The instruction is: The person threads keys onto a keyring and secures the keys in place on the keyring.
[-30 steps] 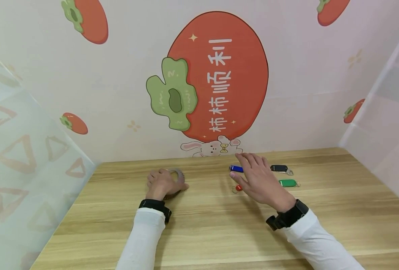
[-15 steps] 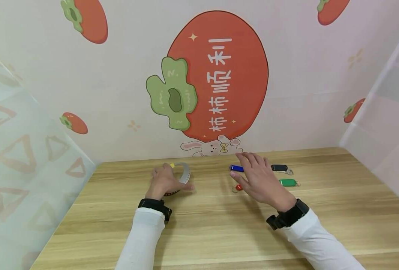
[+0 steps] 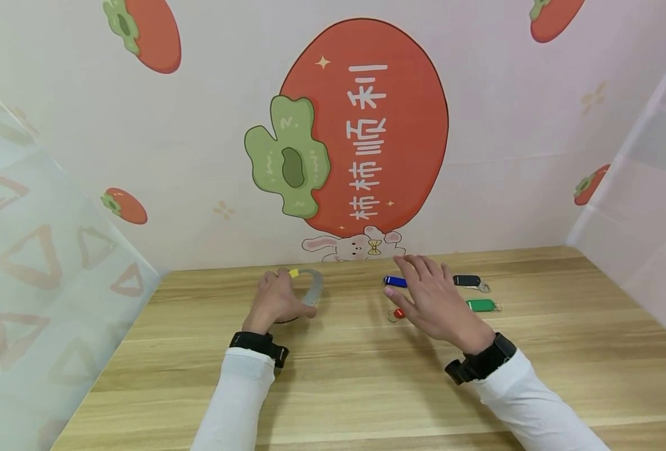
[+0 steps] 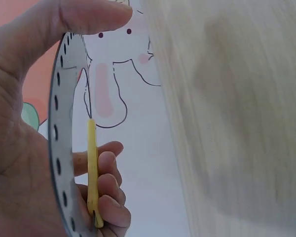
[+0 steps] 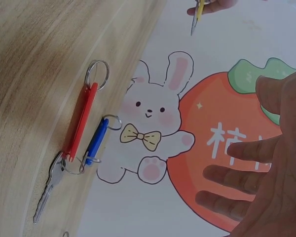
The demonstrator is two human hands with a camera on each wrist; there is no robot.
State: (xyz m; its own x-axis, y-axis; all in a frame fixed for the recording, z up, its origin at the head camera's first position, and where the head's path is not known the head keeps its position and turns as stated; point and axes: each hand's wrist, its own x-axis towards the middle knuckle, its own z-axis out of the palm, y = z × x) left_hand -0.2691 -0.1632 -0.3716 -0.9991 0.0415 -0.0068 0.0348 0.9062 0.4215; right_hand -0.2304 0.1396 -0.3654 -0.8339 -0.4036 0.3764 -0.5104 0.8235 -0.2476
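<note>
My left hand (image 3: 278, 299) holds a curved, loop-like grey metal band (image 3: 314, 289) with a row of holes and a yellow sleeve-like part (image 3: 293, 274). In the left wrist view, fingers (image 4: 110, 185) curl by the yellow part, and the thumb lies at the band's upper end. My right hand (image 3: 442, 305) hovers with spread fingers over several key tags and holds nothing. Around it lie a blue key tag (image 3: 395, 282), a red key tag (image 3: 399, 313), a black key tag (image 3: 467, 280) and a green key tag (image 3: 481, 305). Part of the red tag is hidden in the head view.
A metal key (image 5: 48, 187) hangs off the red tag's end on the wooden table (image 3: 344, 382). Behind the table stands a wall sheet (image 3: 209, 125) printed with persimmons and a rabbit. Pale sheets close off both sides.
My left hand has lifted and turned the metal band, so its yellow part and more of its grey side show. The right hand stays where it was.
</note>
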